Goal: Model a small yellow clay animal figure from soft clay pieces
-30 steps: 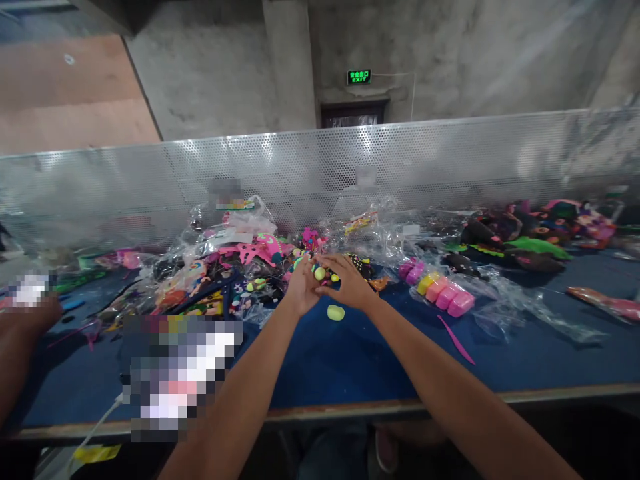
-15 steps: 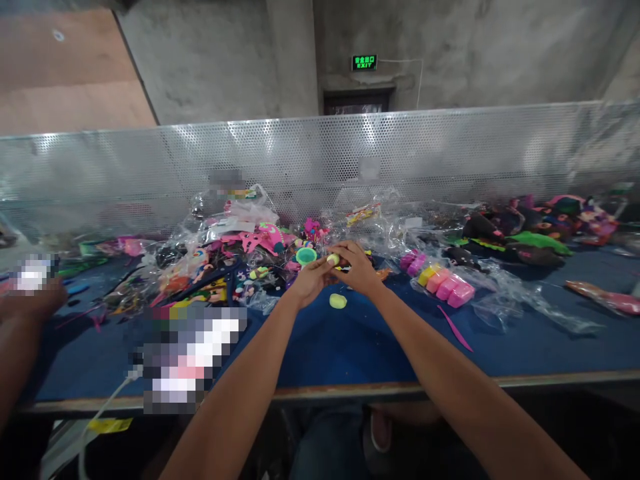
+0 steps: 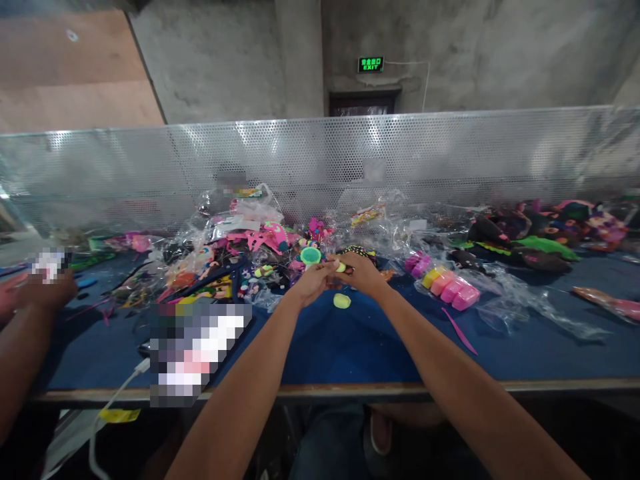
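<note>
My left hand (image 3: pixel 313 283) and my right hand (image 3: pixel 363 273) meet over the middle of the blue table (image 3: pixel 350 347). Both pinch a small yellow-green clay piece (image 3: pixel 341 267) between their fingertips. Just below the hands a flattened yellow-green clay lump (image 3: pixel 342 301) lies on the table. A teal round piece (image 3: pixel 310 255) sits just behind my left hand, at the edge of a heap of colourful toys in clear bags (image 3: pixel 225 260).
A row of yellow and pink clay tubs (image 3: pixel 450 288) and a pink stick (image 3: pixel 459 331) lie to the right. Dark and green toys (image 3: pixel 530 243) are piled far right. A perforated metal screen (image 3: pixel 320 167) backs the table. Another person's arm (image 3: pixel 30 333) is at the left edge.
My hands have stayed together, working the small clay piece, and have shifted slightly right in view. The teal round piece has come into sight behind my left hand.
</note>
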The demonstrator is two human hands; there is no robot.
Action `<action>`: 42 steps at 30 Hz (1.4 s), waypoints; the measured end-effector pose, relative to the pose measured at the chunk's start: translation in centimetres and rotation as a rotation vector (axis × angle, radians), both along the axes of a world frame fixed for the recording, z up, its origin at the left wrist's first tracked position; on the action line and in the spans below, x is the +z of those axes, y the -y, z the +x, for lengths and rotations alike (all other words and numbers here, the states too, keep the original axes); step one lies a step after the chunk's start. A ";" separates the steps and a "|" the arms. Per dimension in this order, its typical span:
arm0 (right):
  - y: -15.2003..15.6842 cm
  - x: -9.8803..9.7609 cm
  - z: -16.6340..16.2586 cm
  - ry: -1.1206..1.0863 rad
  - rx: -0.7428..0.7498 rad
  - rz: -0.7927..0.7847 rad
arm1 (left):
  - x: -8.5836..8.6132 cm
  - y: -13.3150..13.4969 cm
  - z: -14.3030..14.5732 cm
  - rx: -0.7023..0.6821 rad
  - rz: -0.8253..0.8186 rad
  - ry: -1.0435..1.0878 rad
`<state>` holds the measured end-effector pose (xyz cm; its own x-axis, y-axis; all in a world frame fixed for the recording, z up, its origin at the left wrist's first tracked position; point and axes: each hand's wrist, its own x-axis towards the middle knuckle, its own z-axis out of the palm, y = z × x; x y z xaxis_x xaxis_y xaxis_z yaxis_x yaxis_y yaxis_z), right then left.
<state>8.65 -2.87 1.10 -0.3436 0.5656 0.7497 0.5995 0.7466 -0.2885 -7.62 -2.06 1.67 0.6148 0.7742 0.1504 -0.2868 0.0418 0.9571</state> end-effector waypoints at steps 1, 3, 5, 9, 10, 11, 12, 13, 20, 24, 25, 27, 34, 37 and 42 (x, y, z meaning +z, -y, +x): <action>0.0 0.0 0.0 -0.011 -0.005 -0.008 | 0.0 0.0 0.0 -0.008 -0.005 0.016; 0.1 0.1 0.0 -0.019 -0.003 -0.004 | 0.0 0.1 0.0 -0.010 -0.009 0.044; 0.1 0.1 0.0 -0.008 0.009 0.013 | -0.1 0.1 0.1 0.019 -0.007 0.041; 0.2 0.4 -0.1 -0.025 0.037 0.070 | 0.0 0.1 0.1 0.002 -0.037 0.067; 0.2 0.5 -0.1 -0.049 0.041 0.085 | 0.1 0.1 0.1 -0.034 -0.057 0.094; 0.3 0.6 -0.2 -0.073 0.044 0.096 | 0.1 0.1 0.2 -0.067 -0.073 0.126; 0.4 0.7 -0.3 -0.093 0.047 0.103 | 0.1 0.1 0.2 -0.085 -0.084 0.154; 0.5 0.7 -0.4 -0.106 0.051 0.106 | 0.1 0.1 0.2 -0.080 -0.089 0.174; 0.7 0.7 -0.7 -0.124 0.058 0.138 | -0.2 0.2 0.2 -0.053 -0.095 0.185; 0.8 0.8 -0.7 -0.060 -0.027 0.115 | -0.3 -0.1 0.4 0.015 -0.035 0.168; 0.9 0.8 -0.7 -0.036 -0.039 0.113 | -0.4 -0.1 0.4 0.040 -0.027 0.160; 0.9 0.9 -0.7 -0.014 -0.045 0.124 | -0.4 -0.2 0.4 0.050 -0.037 0.154; 0.9 1.0 -0.4 -0.026 -0.093 0.183 | -0.2 -0.2 0.6 0.074 -0.094 0.217; 0.9 1.0 -0.4 0.013 -0.115 0.185 | -0.3 -0.1 0.7 0.111 -0.080 0.256; 0.8 0.9 -0.4 0.035 -0.116 0.199 | -0.5 0.0 1.0 0.079 0.008 0.238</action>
